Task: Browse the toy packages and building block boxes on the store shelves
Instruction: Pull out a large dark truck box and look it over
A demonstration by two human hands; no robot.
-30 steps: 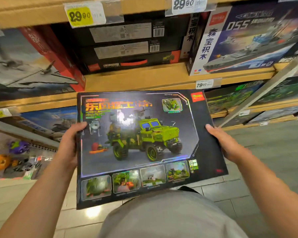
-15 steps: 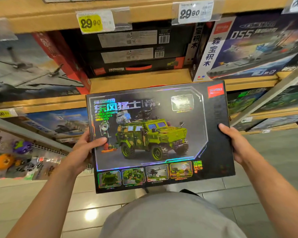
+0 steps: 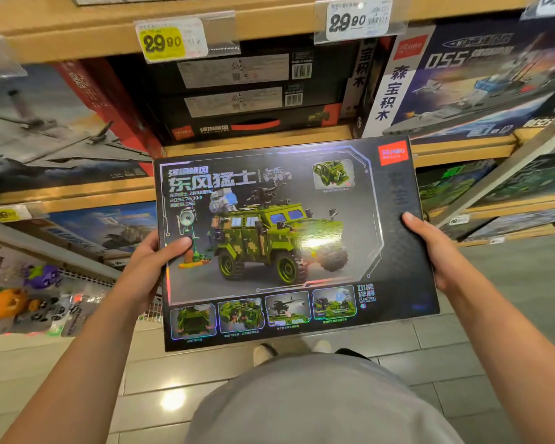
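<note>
1. nearest the camera: grey garment [image 3: 318, 405] at bottom centre; two shoe tips [image 3: 265, 352] show just past it on the tiled floor [image 3: 430, 357].
2. building block box [image 3: 289, 241], dark, flat, face up toward the camera, held in front of the shelves above the floor. print shows a green camouflage truck and a row of four small pictures along its near edge.
3. left hand [image 3: 148, 267] grips the box's left edge: thumb lies on the printed face, fingers go under and are hidden.
4. right hand [image 3: 430, 248] holds the right edge: thumb flat along the face, fingers behind the box, not visible.
5. left, lower: hanging toy packages [image 3: 29, 296], blurred.
6. behind the box: wooden shelf [image 3: 263, 141] with stacked dark boxes [image 3: 247, 100], a warship box [image 3: 481, 81] to the right, an aircraft box [image 3: 42, 123] to the left.
7. farthest: upper shelf edge with a yellow price tag [image 3: 164, 43] and a white price tag [image 3: 350, 20], both reading 29.90.
</note>
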